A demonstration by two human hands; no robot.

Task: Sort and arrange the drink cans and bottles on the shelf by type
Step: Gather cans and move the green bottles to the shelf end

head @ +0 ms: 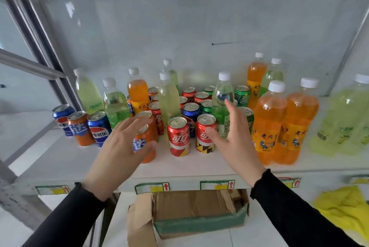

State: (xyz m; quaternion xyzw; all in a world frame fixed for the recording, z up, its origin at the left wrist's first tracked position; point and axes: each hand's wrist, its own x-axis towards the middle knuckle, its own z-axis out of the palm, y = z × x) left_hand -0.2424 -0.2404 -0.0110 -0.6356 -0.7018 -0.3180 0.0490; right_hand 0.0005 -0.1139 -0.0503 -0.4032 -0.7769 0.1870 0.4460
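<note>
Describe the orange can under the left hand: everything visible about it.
The orange can stands upright at the front of the white shelf, left of two red cans. It looks like metal, with an orange body and a blue patch bearing white characters. The left hand is open, its fingers spread across the can's front and hiding its top. Another orange can stands directly behind it.
</note>
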